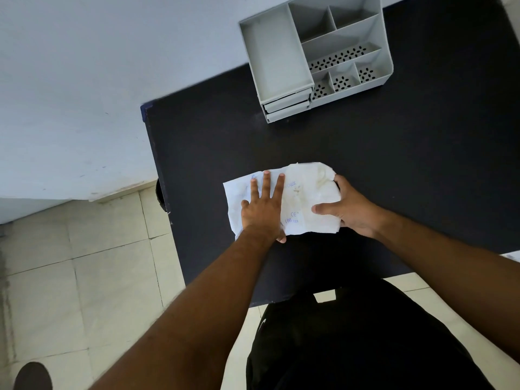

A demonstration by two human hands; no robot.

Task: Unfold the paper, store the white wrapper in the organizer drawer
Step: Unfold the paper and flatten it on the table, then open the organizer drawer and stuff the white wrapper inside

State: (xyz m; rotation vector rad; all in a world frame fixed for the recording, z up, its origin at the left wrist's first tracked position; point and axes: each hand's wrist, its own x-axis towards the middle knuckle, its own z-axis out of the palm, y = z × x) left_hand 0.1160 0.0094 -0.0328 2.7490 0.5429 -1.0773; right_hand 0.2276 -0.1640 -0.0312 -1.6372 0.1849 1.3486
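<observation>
A crumpled white wrapper [309, 192] with faint blue print lies spread on the black table [394, 164], near its front. My left hand [263, 209] presses flat on the wrapper's left half, fingers spread. My right hand [349, 209] grips the wrapper's right edge, thumb on top and fingers curled around it. The grey organizer [315, 52] stands at the back of the table, with two small drawers [287, 105] stacked at its front left, both shut.
The organizer has several open compartments, some with perforated floors. A white wall runs along the left. Pale floor tiles lie below the table's left and front edges. My dark-clothed body is close to the front edge.
</observation>
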